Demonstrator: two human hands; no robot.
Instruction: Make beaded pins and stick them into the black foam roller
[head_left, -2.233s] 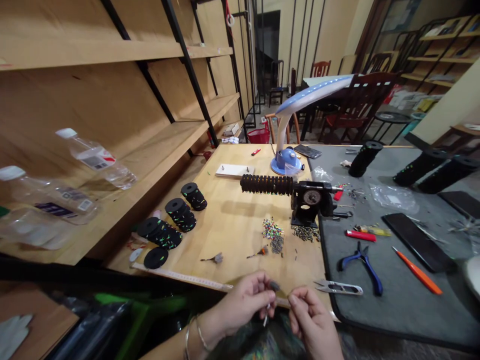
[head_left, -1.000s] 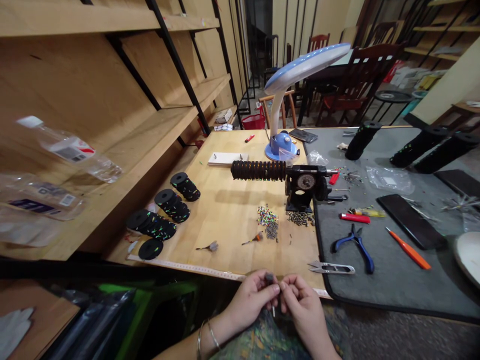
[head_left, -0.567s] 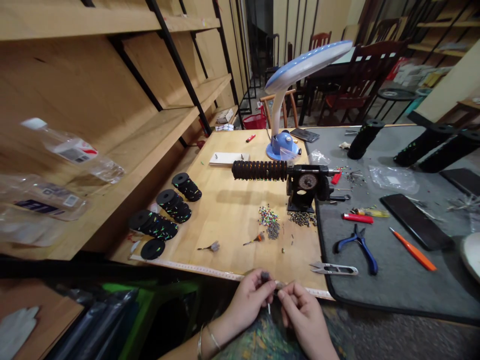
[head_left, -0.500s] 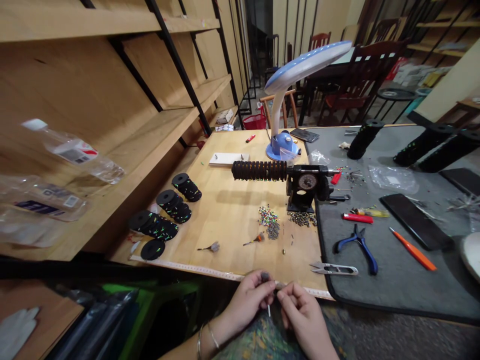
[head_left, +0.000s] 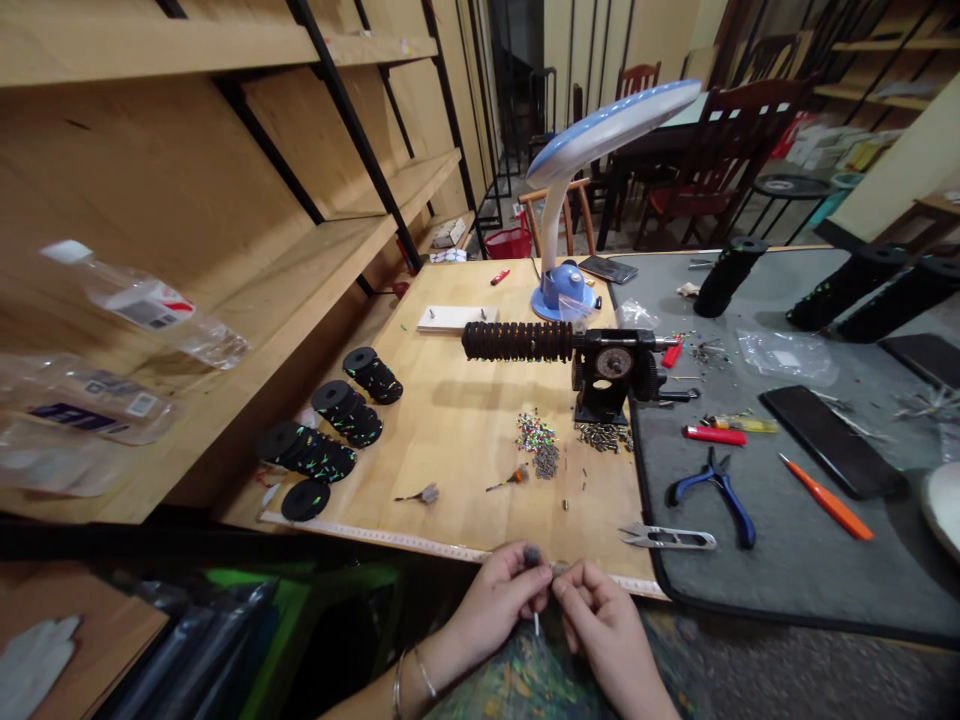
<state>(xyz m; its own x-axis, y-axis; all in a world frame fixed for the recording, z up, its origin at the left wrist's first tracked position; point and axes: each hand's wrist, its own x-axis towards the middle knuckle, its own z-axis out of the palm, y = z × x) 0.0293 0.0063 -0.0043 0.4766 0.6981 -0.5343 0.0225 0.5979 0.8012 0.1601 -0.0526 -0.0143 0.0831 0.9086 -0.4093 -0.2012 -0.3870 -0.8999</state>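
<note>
Near the table's front edge, my left hand (head_left: 511, 590) pinches a small piece with a dark grey tip (head_left: 532, 553) and a thin white stem (head_left: 537, 624) below the fingers. My right hand (head_left: 598, 612) is closed right beside it, thumb and finger pressed together. What the right fingertips hold is too small to make out. On the table beyond lie a small grey tufted piece (head_left: 428, 494) and an orange-and-grey tufted piece (head_left: 517, 477). A heap of coloured beads (head_left: 535, 432) and a pile of tiny grey parts (head_left: 547, 461) sit behind my hands.
A black hand-crank winder (head_left: 604, 375) carries a black ridged roll (head_left: 517, 341). Black foam spools (head_left: 346, 412) line the left side. Thread snips (head_left: 670, 538), pliers (head_left: 716, 497), a red lighter (head_left: 716, 436) and an orange pen-like tool (head_left: 826, 498) lie rightward. A lamp (head_left: 561, 290) stands behind.
Both hands stay nearly in place, still pinched together, with only a slight shift at the fingertips. Nothing on the table has clearly moved.
</note>
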